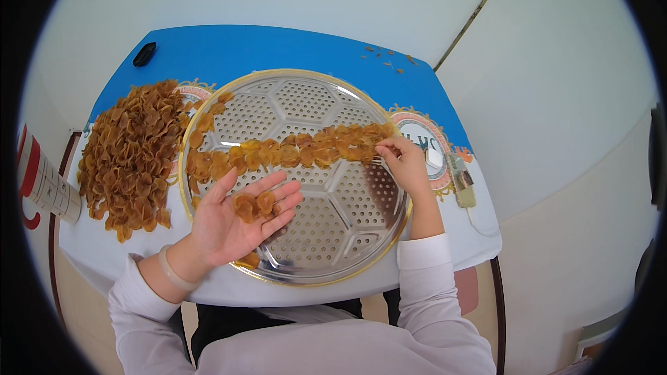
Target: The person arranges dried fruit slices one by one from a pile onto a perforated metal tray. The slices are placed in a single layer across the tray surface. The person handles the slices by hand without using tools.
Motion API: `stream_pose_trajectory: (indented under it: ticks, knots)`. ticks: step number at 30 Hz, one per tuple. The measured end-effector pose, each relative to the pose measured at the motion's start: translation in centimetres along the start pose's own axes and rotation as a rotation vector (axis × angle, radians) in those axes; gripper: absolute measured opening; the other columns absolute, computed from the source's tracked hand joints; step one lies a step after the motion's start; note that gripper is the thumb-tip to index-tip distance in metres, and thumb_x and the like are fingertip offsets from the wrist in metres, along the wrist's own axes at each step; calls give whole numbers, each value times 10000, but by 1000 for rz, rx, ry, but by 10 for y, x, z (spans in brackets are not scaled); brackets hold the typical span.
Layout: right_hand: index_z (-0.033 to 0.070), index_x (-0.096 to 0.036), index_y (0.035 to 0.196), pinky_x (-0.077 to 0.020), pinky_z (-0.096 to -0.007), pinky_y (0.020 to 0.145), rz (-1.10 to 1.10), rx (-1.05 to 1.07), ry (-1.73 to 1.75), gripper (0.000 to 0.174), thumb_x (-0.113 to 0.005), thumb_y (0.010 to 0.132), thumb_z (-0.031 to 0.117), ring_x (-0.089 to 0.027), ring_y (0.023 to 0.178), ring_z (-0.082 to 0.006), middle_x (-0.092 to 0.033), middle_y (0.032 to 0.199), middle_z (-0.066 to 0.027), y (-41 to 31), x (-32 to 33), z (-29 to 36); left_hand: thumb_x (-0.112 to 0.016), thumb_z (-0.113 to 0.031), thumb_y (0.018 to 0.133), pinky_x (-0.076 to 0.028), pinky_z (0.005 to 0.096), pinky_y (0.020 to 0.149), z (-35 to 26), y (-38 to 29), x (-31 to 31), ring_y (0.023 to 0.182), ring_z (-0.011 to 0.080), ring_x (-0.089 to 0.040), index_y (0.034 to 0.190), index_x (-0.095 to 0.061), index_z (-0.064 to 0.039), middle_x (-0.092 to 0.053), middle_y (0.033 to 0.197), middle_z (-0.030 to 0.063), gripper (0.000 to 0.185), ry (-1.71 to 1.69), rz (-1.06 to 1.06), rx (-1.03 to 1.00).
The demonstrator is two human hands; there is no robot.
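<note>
My left hand is palm up over the lower left of a round perforated metal tray. A few thin brown dried slices lie on its palm and fingers. My right hand is at the tray's right side, thumb and fingertips brought together at the end of a band of slices. Whether a slice is between those fingertips is too small to tell. The band crosses the tray from left to right, with pieces touching or overlapping. More slices lie along the tray's left rim, and one at its lower edge.
Left of the tray, a large heap of dried slices rests on the blue and white table. Beside it stands a white cup with red parts. A black object, small crumbs, a white block and a corded device lie around.
</note>
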State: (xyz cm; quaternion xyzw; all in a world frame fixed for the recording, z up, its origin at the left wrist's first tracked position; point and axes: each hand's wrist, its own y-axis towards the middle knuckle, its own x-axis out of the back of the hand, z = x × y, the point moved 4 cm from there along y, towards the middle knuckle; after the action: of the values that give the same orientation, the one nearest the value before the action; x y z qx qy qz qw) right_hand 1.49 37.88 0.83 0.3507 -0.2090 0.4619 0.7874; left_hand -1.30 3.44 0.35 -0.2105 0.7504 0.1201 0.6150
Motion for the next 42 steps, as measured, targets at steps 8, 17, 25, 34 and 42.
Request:
stream_pose_trajectory:
  ticks: [8, 17, 25, 34, 42]
  knots:
    - [47, -710, 1121, -461, -220, 656, -162, 19, 233, 187, -691, 951, 123, -548, 733, -54, -652, 865, 18, 4, 5, 12, -382, -486, 1048, -325, 476, 1198, -1, 0, 0, 1427, 371, -383, 1519, -314, 22, -382, 1530, 253, 696, -6, 40, -7]
    - [24, -613, 1265, -490, -240, 844, 473, -21, 551, 278, -623, 1004, 120, -587, 974, -74, -654, 1067, -23, -50, 3, 146, -407, -480, 1053, -510, 346, 953, -9, -1, 24, 1125, 264, -586, 1345, -489, -9, -590, 1233, 164, 560, -7, 33, 31]
    - [136, -546, 1315, -492, -443, 1005, 725, -962, 1717, 410, -399, 1068, 428, -589, 1183, -234, -610, 1266, -60, -135, -71, 169, -480, -383, 1053, -529, 308, 728, 30, -14, -66, 847, 173, -602, 958, -577, -69, -592, 934, 56, 342, 1482, -53, -258]
    - [79, -534, 1290, -459, -430, 1048, 688, -888, 1931, 388, -370, 1071, 354, -561, 1237, -216, -597, 1304, -86, -153, -41, 157, -550, -552, 892, -401, 456, 1029, 85, -19, -97, 1159, 318, -546, 1089, -628, -37, -601, 1137, 145, 556, 2546, 456, -1045]
    - [25, -632, 1051, -561, -360, 822, 544, -1105, 1715, 293, -479, 1042, 275, -631, 1038, -269, -648, 1025, -109, -155, -31, 144, -477, -243, 997, -412, 447, 1018, 146, -67, -154, 1131, 316, -553, 1181, -611, -21, -587, 1147, 161, 318, 1885, 1145, 14]
